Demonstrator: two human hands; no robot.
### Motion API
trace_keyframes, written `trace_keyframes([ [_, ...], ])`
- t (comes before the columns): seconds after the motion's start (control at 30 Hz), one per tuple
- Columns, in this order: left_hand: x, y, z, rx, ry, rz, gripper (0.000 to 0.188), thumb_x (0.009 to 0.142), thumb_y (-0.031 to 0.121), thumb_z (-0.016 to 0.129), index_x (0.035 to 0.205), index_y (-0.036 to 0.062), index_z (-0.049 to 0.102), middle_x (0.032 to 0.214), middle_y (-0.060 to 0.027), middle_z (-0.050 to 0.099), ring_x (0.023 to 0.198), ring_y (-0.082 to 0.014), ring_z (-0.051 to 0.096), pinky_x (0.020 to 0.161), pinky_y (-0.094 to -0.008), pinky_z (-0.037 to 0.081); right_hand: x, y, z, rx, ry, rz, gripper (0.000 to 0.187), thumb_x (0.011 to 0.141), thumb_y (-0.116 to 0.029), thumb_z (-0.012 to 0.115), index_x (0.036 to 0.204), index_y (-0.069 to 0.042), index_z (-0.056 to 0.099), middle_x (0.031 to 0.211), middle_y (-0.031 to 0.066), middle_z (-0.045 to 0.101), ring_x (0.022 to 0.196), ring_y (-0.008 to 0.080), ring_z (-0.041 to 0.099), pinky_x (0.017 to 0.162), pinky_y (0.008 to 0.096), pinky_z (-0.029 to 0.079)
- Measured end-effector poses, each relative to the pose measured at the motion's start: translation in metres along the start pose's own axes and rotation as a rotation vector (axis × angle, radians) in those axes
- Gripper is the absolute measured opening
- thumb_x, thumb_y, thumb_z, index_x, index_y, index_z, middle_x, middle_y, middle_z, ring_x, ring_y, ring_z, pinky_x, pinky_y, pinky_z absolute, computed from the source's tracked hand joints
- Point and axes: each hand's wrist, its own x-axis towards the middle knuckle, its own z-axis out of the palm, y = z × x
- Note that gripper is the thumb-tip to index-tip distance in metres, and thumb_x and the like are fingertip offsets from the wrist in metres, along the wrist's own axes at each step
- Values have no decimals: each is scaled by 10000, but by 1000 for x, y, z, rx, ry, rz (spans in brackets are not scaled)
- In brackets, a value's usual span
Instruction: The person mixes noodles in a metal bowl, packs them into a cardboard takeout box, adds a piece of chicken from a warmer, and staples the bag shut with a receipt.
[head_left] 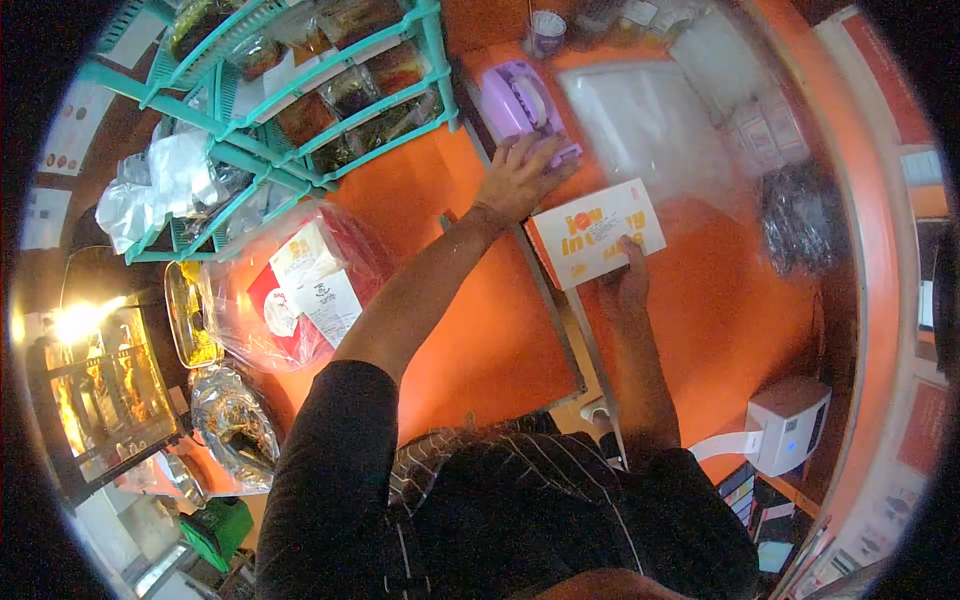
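The white card box (597, 233) with orange lettering could skid or tip off the raised ledge it lies on, since only the right hand (625, 283) pins its lower edge at six o'clock, fingers together and pressed flat on it. It looks light, flat and slightly tilted on the orange surface (480, 340). At ten o'clock from it the left hand (518, 178) rests on a lilac tape dispenser (515, 100), fingers spread over its base. A clear plastic sheet (650, 125) lies at twelve o'clock.
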Motion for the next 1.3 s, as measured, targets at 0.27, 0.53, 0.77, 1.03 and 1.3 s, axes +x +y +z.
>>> trace_keyframes([
  [0.27,10,-8,13,-39,49,128,355,807,271,647,1154,232,710,1326,3,545,1120,-277,518,1024,-501,436,11,1,10,-17,56,-20,473,954,-213,557,1376,-37,437,1260,124,607,1155,266,625,981,452,545],
  [0.53,-37,1,37,-529,-27,-413,310,822,135,701,1131,109,714,1125,-76,647,970,-287,616,867,-410,527,-15,-14,46,30,102,23,566,940,-319,569,1402,-28,418,1280,155,590,1180,321,596,991,499,506],
  [0.77,-10,30,-17,-1200,-48,-1165,253,933,240,663,1004,6,727,758,-99,692,599,-171,638,619,-345,534,-8,-1,5,-47,84,73,589,944,-326,567,1425,-30,398,1333,153,557,1203,328,583,1003,503,501],
  [1.03,24,50,16,-1262,-110,-1354,416,925,392,654,800,4,739,701,-116,714,628,-196,681,618,-367,518,-3,-1,-3,-109,121,-8,611,944,-305,590,1441,-30,365,1346,147,546,1234,309,569,1023,484,512],
  [1.3,28,57,6,-735,-124,-1183,333,914,369,644,860,67,774,800,-138,743,690,-263,709,685,-404,540,5,7,-7,-96,64,-73,530,972,-257,563,1423,-39,389,1320,130,575,1186,271,606,978,436,550],
])
